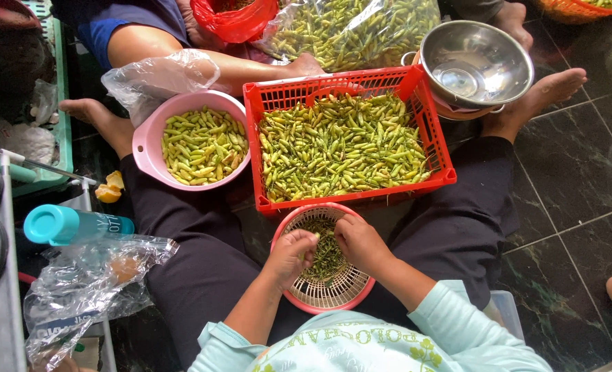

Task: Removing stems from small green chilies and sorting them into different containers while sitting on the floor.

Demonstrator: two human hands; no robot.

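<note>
Chilli pepper (pixel 317 236), small and pale green, sits pinched between my two hands directly above a small round pink basket (pixel 350 297) that rests on my lap. My left hand (pixel 291 256) is curled, its fingertips pressed together on one end of the pepper. My right hand (pixel 359 242) is curled the same way just beside it, fingertips closed on the other end; the two hands nearly touch. Inside the small basket I see a thin heap of dark green stems (pixel 328 256) under my fingers.

Just beyond the basket, touching its far rim, stands a red rectangular crate (pixel 349 142) heaped with green chillies. To the left of the crate, close against it, is a pink bowl (pixel 193 145) filled with yellowish-green chillies. A steel colander (pixel 475 63) stands at the crate's far right corner. Beyond the crate lies a large clear bag of chillies (pixel 353 27), with a red bag (pixel 235 19) beside it.

Another person sits across from me; one bare forearm (pixel 216 65) rests along the crate's far edge. On my left lie a teal-capped bottle (pixel 71 224) and a crumpled clear plastic bag (pixel 85 282).
</note>
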